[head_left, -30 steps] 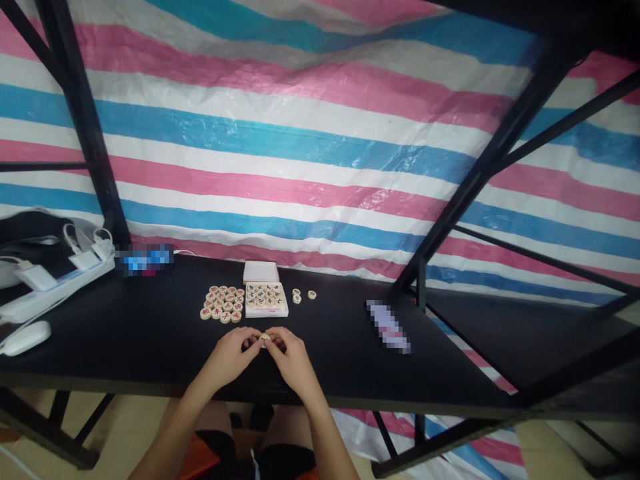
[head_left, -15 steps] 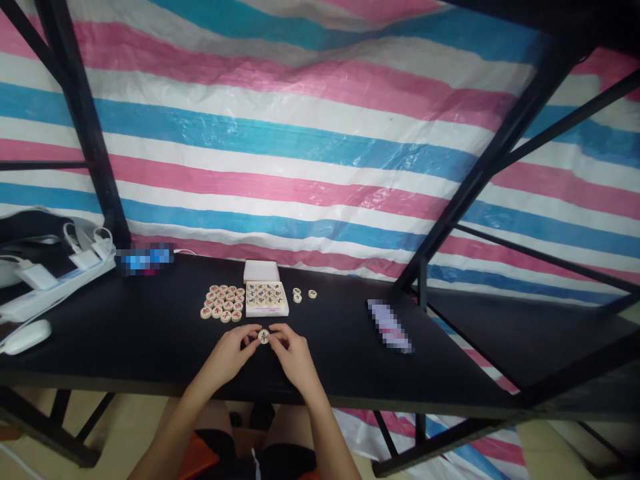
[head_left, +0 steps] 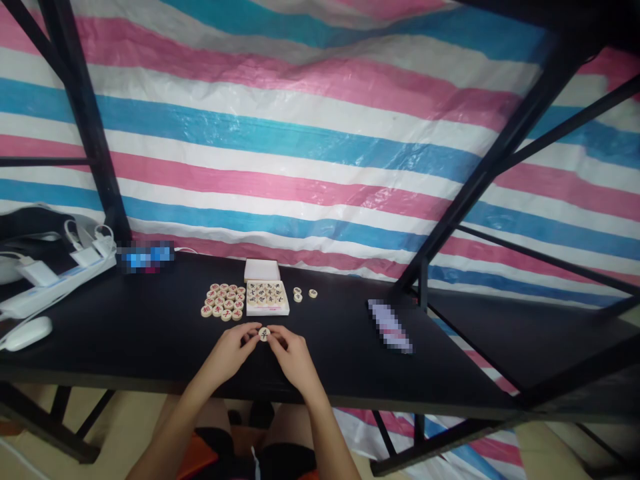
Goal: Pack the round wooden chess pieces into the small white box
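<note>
Between the fingertips of my left hand and my right hand is a round Chinese chess piece with a dark character on its face. Both hands pinch it, one from each side, near the front of the black table. Just beyond it lies an open white box holding rows of dark-lettered pieces, its lid part behind. Several red-lettered pieces lie grouped in rows left of the box. To its right are three loose pieces, two of them close together.
The black table carries a white power strip with chargers and cables at left. A white mouse-shaped object lies in front of it. Two blurred-out objects sit at back left and at right. Striped sheeting hangs behind, between black metal posts.
The chess piece has turned slightly between my fingers, so its character now looks more upright. My hands stay in nearly the same place.
</note>
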{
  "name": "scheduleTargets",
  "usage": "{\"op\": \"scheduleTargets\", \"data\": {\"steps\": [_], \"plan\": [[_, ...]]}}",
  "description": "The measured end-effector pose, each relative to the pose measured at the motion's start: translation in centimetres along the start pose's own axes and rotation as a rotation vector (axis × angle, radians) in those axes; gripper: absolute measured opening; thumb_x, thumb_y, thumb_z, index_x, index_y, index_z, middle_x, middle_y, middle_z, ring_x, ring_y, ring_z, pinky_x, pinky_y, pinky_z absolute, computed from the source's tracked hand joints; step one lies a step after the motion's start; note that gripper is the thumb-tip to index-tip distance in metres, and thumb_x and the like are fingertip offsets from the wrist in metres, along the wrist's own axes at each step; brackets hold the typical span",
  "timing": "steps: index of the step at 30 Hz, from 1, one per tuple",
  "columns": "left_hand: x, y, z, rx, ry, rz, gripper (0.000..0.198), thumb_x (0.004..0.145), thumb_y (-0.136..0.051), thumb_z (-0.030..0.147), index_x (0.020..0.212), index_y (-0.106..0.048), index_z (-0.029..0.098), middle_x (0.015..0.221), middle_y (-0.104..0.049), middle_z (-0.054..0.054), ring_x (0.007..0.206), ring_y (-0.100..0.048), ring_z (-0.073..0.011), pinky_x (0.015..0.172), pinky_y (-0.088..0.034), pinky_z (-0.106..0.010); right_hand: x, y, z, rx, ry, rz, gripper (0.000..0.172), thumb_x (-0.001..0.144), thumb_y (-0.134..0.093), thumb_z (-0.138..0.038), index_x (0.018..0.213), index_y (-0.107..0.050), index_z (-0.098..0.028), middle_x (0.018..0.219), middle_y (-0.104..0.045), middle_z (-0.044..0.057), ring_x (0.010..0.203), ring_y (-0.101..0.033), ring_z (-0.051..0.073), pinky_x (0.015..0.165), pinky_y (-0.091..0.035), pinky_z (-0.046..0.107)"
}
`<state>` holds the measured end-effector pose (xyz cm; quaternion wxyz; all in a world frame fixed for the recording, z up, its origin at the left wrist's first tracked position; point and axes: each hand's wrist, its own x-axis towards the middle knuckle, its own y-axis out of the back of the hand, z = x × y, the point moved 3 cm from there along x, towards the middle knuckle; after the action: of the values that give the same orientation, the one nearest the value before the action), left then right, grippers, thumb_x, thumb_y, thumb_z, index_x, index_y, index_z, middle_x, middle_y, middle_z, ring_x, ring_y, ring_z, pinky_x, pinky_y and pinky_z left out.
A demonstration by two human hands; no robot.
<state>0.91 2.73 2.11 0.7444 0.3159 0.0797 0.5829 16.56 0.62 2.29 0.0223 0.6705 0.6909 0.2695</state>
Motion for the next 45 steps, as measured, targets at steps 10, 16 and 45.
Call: {"op": "scheduleTargets", "data": {"steps": [10,16,45], "plan": [[0.1,0.2,0.8,-0.028,-0.028,-0.025,0.021,0.084,-0.050,0.028,0.095,-0.066,0.020,0.080,-0.070,-0.002,0.072,-0.064,-0.0162,0.066,-0.046,-0.024,0.0,0.3,-0.1,-0.082,0.015,0.036,0.019,0.088,-0.048,-0.031,0.093,-0.064,-0.021,0.080,-0.066,0.001,0.074,-0.061,0.016,0.069,-0.045,0.025],[-0.1,0.2,1.0,-0.074,-0.027,-0.033,0.019,0.085,-0.047,0.027,0.095,-0.062,0.021,0.080,-0.069,-0.001,0.071,-0.063,-0.0155,0.064,-0.046,-0.023,-0.1,0.1,0.2,-0.018,0.001,-0.046,0.017,0.090,-0.046,-0.028,0.100,-0.059,-0.022,0.073,-0.064,-0.002,0.069,-0.060,0.014,0.067,-0.043,0.023],[0.0,0.1,0.2,-0.063,-0.021,-0.004,0.016,0.082,-0.053,0.031,0.085,-0.062,0.019,0.070,-0.063,0.002,0.063,-0.057,-0.0141,0.057,-0.040,-0.022,-0.2,-0.1,0.1,-0.049,0.072,-0.038,0.012,0.084,-0.053,-0.019,0.093,-0.060,-0.022,0.087,-0.063,0.000,0.082,-0.059,0.015,0.067,-0.042,0.023]]}}
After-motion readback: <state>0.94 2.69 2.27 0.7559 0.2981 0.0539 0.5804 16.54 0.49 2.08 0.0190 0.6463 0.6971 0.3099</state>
